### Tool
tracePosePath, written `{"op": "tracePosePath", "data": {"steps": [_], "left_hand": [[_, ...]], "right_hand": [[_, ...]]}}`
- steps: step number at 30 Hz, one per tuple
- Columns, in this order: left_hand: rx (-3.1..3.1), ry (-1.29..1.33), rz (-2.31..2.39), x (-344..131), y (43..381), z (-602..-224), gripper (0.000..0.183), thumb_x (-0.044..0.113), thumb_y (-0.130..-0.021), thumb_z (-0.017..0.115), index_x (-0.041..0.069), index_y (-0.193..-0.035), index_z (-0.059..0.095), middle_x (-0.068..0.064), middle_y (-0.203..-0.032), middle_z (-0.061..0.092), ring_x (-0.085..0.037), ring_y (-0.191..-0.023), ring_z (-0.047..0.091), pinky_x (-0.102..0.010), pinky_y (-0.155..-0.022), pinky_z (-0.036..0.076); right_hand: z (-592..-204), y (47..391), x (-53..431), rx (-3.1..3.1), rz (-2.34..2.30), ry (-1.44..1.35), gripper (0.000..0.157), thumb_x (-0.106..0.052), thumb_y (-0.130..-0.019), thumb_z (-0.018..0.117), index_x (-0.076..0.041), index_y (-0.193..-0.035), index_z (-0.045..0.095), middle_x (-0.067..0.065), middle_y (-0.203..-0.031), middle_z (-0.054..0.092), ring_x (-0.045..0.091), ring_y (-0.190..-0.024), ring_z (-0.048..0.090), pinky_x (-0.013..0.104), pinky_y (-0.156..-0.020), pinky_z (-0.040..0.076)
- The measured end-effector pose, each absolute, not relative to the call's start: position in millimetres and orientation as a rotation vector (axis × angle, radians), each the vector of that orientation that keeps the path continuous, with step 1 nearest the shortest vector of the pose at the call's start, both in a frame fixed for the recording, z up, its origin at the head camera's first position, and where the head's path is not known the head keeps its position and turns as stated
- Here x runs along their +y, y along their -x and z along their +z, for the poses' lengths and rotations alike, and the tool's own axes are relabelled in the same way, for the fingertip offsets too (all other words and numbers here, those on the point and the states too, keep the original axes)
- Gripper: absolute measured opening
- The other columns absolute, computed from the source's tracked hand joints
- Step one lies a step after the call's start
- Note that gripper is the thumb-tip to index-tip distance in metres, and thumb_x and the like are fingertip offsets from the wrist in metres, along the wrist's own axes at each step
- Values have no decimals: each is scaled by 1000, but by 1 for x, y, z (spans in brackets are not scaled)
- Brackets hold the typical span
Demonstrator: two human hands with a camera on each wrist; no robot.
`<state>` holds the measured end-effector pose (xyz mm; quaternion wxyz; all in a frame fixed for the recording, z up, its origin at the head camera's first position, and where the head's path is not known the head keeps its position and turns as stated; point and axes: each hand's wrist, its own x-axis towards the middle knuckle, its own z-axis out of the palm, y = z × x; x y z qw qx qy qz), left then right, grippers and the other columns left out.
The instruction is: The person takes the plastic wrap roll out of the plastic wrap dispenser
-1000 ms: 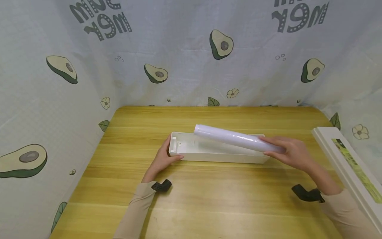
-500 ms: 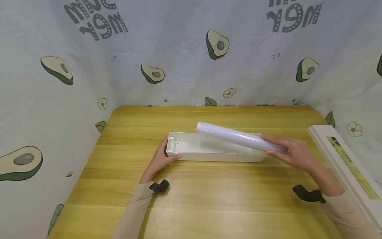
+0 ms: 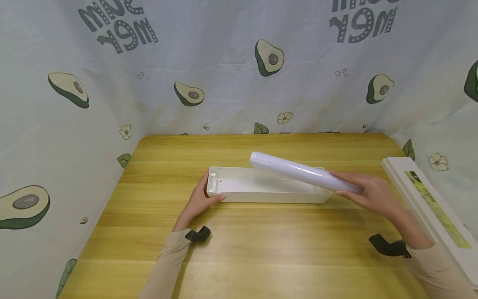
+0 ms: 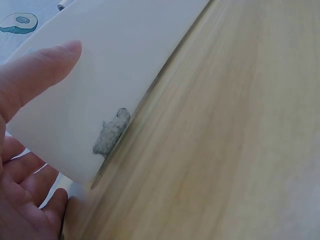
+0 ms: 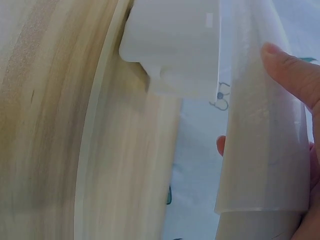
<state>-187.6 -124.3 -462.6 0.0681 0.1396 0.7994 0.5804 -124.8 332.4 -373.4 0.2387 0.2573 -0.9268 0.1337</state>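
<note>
A long white plastic box (image 3: 276, 197), open at the top, sits on the wooden table. My left hand (image 3: 199, 197) grips its left end, thumb on the front wall and fingers behind the end. The left wrist view shows the thumb on the box's wall (image 4: 115, 65), which has a grey patch low down. In my right hand (image 3: 373, 195) is a roll of clear plastic film (image 3: 295, 169), held by its right end between thumb and fingers. The roll slants over the box, its left end higher. The right wrist view shows the hand around the roll (image 5: 265, 140), apart from the box.
A long white lid-like piece (image 3: 418, 207) with a yellow-green label lies along the right side of the table (image 3: 261, 249). A white curtain (image 3: 224, 50) with avocado prints hangs behind and at both sides.
The roll has shifted a little to the right and up relative to the box, still in my right hand. My left hand keeps its grip on the box. The head view has shifted slightly.
</note>
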Motion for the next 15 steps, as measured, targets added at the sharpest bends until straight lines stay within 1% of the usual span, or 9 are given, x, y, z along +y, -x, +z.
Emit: {"op": "tracePosePath", "data": {"steps": [3, 6, 11, 15], "left_hand": [[2398, -412, 1752, -125, 188, -462, 102, 10, -75, 77, 17, -152, 10, -12, -151, 32, -31, -132, 40, -46, -108, 34], [2374, -405, 1758, -125, 187, -460, 103, 8, -75, 77, 15, -152, 9, -13, -152, 31, -31, -133, 38, -46, -109, 32], [2356, -399, 1740, -123, 180, -444, 102, 4, -76, 75, 7, -152, 7, -18, -152, 29, -34, -133, 38, -46, -108, 33], [2359, -393, 1727, -122, 175, -434, 100, 4, -77, 74, 5, -151, 7, -19, -152, 28, -34, -132, 39, -45, -107, 34]], "right_hand": [[-374, 123, 333, -2525, 365, -713, 67, -13, -56, 84, -20, -120, 66, 11, -96, 73, 22, -72, 65, 23, -62, 45], [-376, 122, 336, -2512, 361, -716, 67, -13, -56, 84, -20, -120, 66, 12, -97, 73, 24, -73, 66, 24, -62, 45], [-377, 119, 339, -2520, 358, -695, 69, -11, -55, 85, -19, -120, 66, 11, -98, 73, 24, -75, 66, 23, -64, 45], [-377, 117, 342, -2548, 356, -670, 69, -12, -56, 85, -20, -121, 65, 12, -98, 73, 25, -76, 65, 20, -66, 45]]}}
